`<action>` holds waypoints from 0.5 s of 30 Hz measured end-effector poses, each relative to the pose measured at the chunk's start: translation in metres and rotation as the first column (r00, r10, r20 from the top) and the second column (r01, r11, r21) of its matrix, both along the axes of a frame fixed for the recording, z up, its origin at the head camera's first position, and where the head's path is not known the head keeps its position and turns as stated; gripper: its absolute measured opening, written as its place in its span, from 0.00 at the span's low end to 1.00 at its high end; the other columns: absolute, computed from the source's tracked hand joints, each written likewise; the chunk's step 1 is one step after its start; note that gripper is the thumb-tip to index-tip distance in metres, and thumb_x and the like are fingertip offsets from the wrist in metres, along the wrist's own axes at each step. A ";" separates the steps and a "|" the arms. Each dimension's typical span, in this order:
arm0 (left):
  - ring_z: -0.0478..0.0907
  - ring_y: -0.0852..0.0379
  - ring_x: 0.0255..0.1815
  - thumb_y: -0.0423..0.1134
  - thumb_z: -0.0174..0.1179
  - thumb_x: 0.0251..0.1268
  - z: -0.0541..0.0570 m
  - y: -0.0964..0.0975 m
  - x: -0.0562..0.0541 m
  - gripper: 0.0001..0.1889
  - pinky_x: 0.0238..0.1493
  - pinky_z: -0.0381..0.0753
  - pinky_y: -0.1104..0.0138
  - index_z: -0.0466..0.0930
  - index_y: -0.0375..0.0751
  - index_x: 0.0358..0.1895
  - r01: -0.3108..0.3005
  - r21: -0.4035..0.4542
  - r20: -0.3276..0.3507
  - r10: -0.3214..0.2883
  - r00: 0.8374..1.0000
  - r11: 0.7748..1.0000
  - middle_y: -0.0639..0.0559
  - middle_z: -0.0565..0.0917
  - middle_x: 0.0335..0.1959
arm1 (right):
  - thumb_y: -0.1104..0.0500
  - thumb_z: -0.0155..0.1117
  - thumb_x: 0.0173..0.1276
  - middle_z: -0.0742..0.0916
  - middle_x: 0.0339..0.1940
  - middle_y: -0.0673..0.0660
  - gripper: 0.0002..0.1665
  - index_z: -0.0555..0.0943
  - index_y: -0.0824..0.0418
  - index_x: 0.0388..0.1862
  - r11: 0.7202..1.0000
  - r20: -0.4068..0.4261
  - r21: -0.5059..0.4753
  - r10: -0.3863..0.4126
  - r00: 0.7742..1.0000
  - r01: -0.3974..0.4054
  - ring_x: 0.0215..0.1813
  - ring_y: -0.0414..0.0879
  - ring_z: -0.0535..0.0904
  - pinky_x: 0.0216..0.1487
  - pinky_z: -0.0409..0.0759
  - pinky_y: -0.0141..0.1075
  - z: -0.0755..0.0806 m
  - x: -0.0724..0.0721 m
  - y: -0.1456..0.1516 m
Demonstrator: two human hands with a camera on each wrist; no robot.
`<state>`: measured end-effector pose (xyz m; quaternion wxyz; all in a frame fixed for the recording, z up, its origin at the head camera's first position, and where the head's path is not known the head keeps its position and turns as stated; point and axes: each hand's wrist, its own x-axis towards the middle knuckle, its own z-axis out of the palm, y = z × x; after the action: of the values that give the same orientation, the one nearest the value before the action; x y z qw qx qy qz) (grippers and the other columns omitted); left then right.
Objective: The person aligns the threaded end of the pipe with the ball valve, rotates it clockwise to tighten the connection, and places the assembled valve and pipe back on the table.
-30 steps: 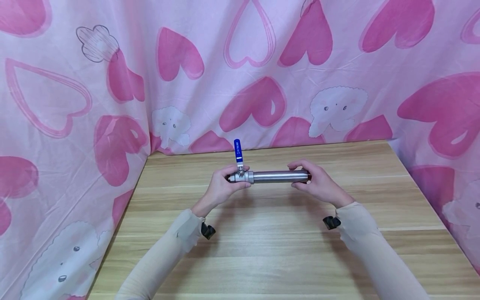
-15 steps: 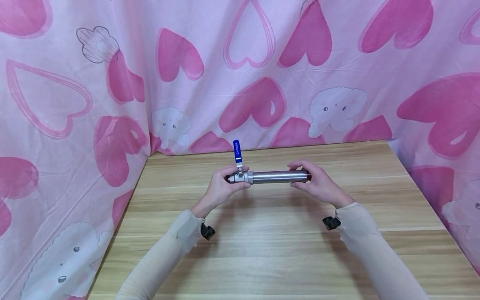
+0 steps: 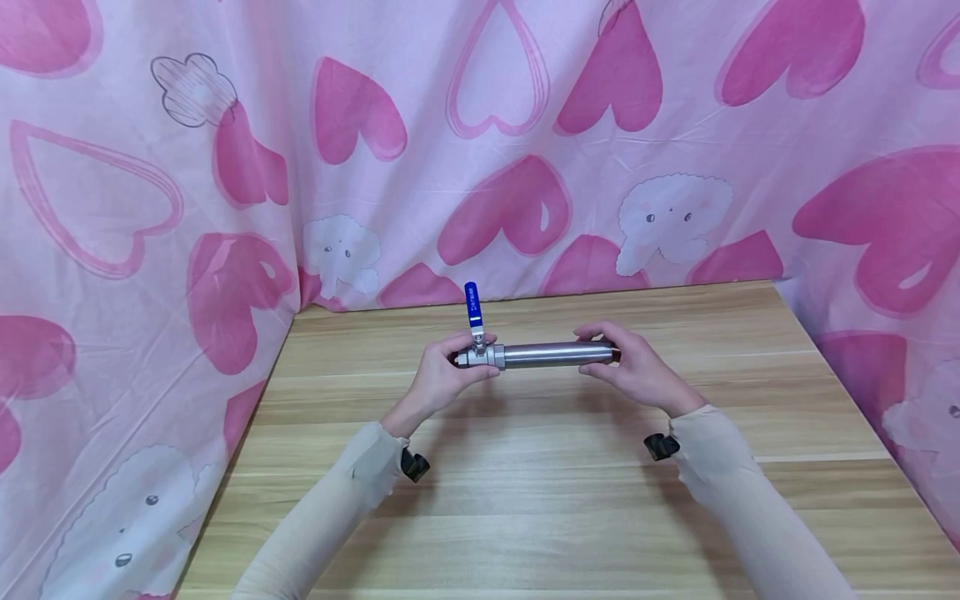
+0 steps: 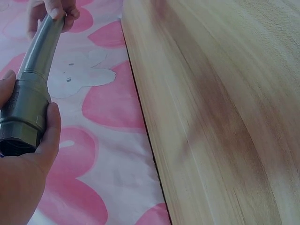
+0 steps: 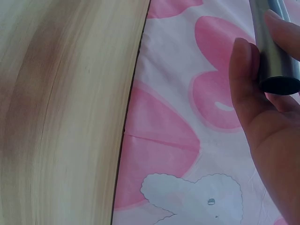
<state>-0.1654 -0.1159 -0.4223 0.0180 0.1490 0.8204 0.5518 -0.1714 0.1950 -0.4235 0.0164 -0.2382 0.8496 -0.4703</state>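
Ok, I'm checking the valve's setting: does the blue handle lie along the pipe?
No, the handle juts out crosswise to the pipe.

In front of you is a table point(image 3: 540, 500) with a light wood-grain top, its browner streaks running left to right. The left and right edges spread apart toward your near side. A pale sheen shows near the middle, and soft shadows point(image 3: 486, 404) fall across the surface.
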 end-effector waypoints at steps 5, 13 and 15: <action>0.78 0.56 0.47 0.41 0.75 0.48 0.000 0.000 0.000 0.24 0.49 0.77 0.63 0.84 0.52 0.52 -0.003 0.003 0.001 0.003 1.000 1.000 0.55 0.84 0.51 | 0.65 0.72 0.58 0.84 0.46 0.51 0.28 0.75 0.52 0.57 1.000 -0.008 -0.004 -0.003 1.000 0.003 0.43 0.45 0.79 0.44 0.78 0.30 0.000 0.000 0.000; 0.78 0.55 0.47 0.42 0.75 0.49 0.000 0.000 0.000 0.23 0.48 0.78 0.62 0.83 0.54 0.53 0.000 -0.007 0.023 0.000 1.000 1.000 0.56 0.83 0.50 | 0.64 0.72 0.58 0.84 0.47 0.51 0.28 0.75 0.52 0.57 1.000 -0.007 -0.011 0.004 1.000 -0.004 0.43 0.44 0.79 0.45 0.78 0.30 0.000 0.000 0.001; 0.78 0.55 0.47 0.42 0.74 0.50 0.000 0.000 0.000 0.23 0.48 0.78 0.62 0.83 0.53 0.53 0.003 -0.004 0.027 -0.003 1.000 1.000 0.56 0.83 0.50 | 0.63 0.72 0.59 0.84 0.46 0.51 0.28 0.75 0.52 0.57 1.000 -0.007 -0.011 0.005 1.000 -0.005 0.43 0.44 0.79 0.45 0.78 0.29 0.000 0.000 0.001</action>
<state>-0.1652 -0.1158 -0.4224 0.0302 0.1427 0.8211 0.5519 -0.1711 0.1961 -0.4239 0.0133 -0.2421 0.8465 -0.4740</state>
